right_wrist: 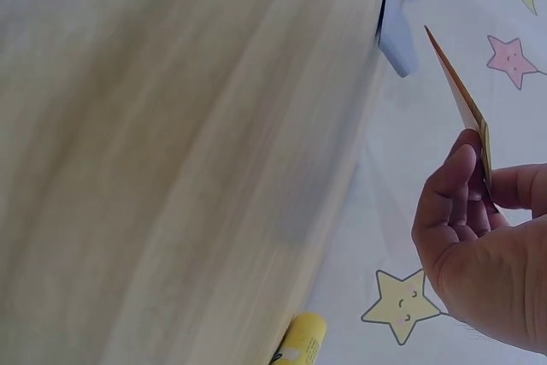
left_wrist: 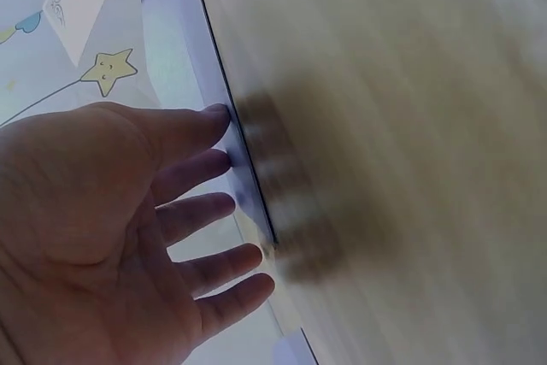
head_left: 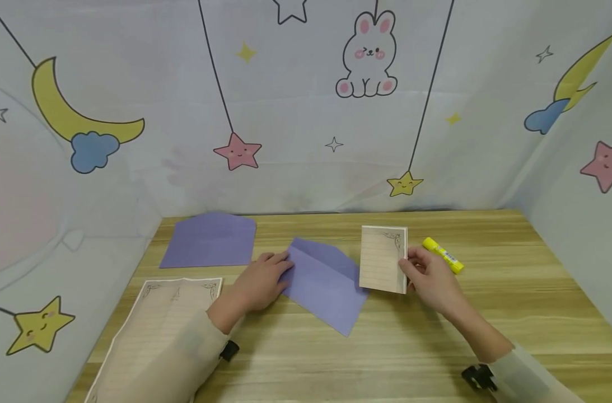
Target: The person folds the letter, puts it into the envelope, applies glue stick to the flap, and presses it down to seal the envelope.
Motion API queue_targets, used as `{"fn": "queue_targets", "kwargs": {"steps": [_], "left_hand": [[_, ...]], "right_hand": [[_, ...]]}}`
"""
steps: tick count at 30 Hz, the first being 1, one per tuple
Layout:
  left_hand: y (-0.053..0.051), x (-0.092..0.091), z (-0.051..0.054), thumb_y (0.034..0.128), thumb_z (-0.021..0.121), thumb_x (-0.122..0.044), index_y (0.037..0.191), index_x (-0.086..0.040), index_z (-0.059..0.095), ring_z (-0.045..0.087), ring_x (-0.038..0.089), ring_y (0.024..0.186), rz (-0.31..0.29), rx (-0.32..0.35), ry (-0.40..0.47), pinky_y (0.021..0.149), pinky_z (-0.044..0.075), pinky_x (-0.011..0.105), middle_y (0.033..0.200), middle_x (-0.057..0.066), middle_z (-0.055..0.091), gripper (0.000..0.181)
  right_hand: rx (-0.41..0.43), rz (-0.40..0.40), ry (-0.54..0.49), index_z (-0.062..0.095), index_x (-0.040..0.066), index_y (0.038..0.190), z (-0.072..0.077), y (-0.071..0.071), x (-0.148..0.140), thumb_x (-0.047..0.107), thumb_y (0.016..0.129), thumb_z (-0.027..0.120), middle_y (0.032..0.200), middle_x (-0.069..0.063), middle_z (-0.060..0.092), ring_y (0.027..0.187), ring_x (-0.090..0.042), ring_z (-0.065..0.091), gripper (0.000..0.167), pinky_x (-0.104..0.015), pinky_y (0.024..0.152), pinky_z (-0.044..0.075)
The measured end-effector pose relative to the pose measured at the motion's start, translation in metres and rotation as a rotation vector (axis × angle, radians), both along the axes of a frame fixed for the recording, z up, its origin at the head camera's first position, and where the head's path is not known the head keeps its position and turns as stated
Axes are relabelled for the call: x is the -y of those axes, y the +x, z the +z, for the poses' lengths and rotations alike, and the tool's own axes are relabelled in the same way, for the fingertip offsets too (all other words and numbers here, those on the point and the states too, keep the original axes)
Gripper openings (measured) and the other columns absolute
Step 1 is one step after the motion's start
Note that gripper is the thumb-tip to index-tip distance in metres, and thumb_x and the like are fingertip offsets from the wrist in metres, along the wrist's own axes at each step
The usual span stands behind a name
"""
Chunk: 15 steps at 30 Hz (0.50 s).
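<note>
My right hand (head_left: 431, 278) pinches the right edge of a folded sheet of lined letter paper (head_left: 382, 260) between thumb and fingers. The folded sheet, cream with a scrolled corner, is held up above the table, as the right wrist view shows from its edge. Just left of it lies a purple envelope (head_left: 326, 285), turned at an angle with its flap open at the far side. Fairly straight fingers of my left hand (head_left: 262, 280) rest on that envelope's left end. In the left wrist view the thumb and fingertips (left_wrist: 218, 121) touch along its edge.
A second purple envelope (head_left: 212, 240) lies at the back left of the wooden table (head_left: 426, 358). Large lined letter paper (head_left: 154, 324) lies at front left, partly under my left forearm. A yellow glue stick (head_left: 443, 255) lies beyond my right hand. A patterned curtain (head_left: 306, 112) hangs behind.
</note>
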<state>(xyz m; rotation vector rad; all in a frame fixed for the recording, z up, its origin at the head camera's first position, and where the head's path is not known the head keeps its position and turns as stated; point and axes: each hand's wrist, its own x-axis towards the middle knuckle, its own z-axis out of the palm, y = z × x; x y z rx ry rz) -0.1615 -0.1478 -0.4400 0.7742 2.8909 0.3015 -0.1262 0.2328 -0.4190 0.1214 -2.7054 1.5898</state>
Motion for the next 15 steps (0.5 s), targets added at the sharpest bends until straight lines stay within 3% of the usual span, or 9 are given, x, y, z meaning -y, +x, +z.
{"fn": "queue_targets", "kwargs": {"steps": [3,6,10,15], "left_hand": [[0.004,-0.003,-0.001,0.1044,0.071,-0.024,0.147,-0.001,0.060,0.048,0.045,0.139,0.048,-0.030,0.034,0.110,0.044,0.061,0.155,0.022,0.051,0.049],[0.008,-0.008,-0.002,0.1010,0.074,-0.040,0.138,0.007,0.058,0.052,0.045,0.125,0.172,-0.036,0.062,0.102,0.049,0.059,0.135,0.025,0.055,0.062],[0.012,-0.018,-0.001,0.0846,0.080,-0.068,0.123,0.010,0.058,0.051,0.041,0.110,0.337,-0.002,0.055,0.088,0.053,0.057,0.113,0.023,0.052,0.089],[0.012,-0.027,0.003,0.0704,0.087,-0.075,0.119,0.010,0.057,0.054,0.040,0.102,0.424,0.032,0.028,0.082,0.054,0.056,0.107,0.025,0.053,0.102]], "right_hand": [[0.002,0.003,0.001,0.063,-0.003,0.123,0.000,0.001,0.001,0.016,0.109,0.062,0.102,-0.016,0.067,0.072,-0.026,0.065,0.023,-0.035,0.060,0.058],[0.009,0.007,0.006,0.063,-0.002,0.122,0.001,0.002,0.002,0.015,0.109,0.062,0.101,-0.015,0.067,0.074,-0.029,0.065,0.022,-0.036,0.061,0.059],[0.005,0.014,0.011,0.063,-0.003,0.122,0.001,0.004,0.003,0.015,0.109,0.062,0.100,-0.015,0.067,0.074,-0.030,0.065,0.022,-0.035,0.061,0.059],[0.013,0.023,-0.025,0.063,-0.005,0.125,0.001,0.004,0.006,0.015,0.109,0.062,0.103,-0.017,0.068,0.073,-0.026,0.066,0.026,-0.036,0.061,0.060]]}}
